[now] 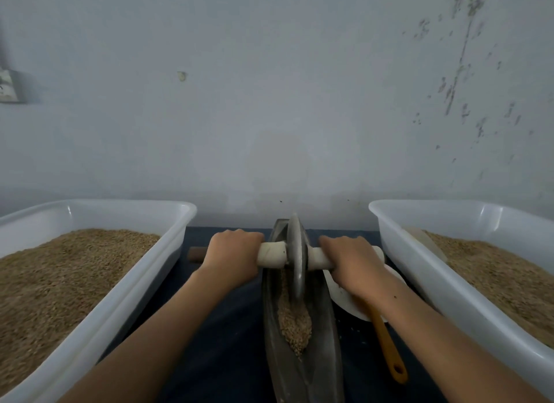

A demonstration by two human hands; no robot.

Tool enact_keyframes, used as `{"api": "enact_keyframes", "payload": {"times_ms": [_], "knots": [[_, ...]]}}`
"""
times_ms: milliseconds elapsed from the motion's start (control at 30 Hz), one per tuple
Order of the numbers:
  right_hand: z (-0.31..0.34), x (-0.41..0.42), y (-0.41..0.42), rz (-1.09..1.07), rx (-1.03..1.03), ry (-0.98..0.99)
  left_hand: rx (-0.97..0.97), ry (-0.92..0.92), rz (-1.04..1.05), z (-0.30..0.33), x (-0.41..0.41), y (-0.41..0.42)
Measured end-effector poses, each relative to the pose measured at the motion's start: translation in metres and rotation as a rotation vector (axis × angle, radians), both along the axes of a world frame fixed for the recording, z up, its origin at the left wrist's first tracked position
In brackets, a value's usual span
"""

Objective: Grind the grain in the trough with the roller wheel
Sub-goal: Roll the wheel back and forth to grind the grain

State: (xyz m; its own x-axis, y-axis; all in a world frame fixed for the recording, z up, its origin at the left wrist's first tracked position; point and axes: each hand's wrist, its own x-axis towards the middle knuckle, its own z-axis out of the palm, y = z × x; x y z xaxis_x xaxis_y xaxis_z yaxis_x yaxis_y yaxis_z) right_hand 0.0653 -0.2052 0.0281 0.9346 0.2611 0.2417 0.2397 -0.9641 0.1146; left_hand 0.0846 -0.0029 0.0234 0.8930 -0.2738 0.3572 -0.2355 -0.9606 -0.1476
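Observation:
A long dark metal trough (325, 336) runs away from me down the middle of the table. Brown grain (295, 321) lies along its groove. The grey roller wheel (296, 252) stands upright in the trough's far half, on a pale axle handle (271, 254) that sticks out to both sides. My left hand (232, 254) grips the handle left of the wheel. My right hand (349, 260) grips it on the right. Both arms are stretched forward.
A white tub (168, 240) full of grain stands at the left, another white tub (398, 246) at the right. A white plate (341, 297) with an orange-handled tool (389, 348) lies beside the trough's right side. A grey wall rises close behind.

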Motion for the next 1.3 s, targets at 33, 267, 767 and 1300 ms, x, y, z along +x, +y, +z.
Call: {"api": "enact_keyframes", "payload": {"times_ms": [33, 267, 767, 1300], "knots": [[-0.004, 0.001, 0.0, 0.0, 0.005, -0.045, -0.017, -0.052, 0.0, -0.002, 0.0, -0.001], [0.009, -0.003, 0.0, -0.001, -0.035, 0.112, 0.025, 0.07, -0.023, 0.001, 0.002, 0.003], [0.0, 0.001, 0.007, -0.019, -0.033, -0.062, -0.035, 0.029, -0.012, -0.002, 0.001, 0.004], [0.02, -0.012, 0.003, -0.005, -0.059, 0.302, 0.02, 0.467, 0.062, 0.012, -0.005, 0.003]]}}
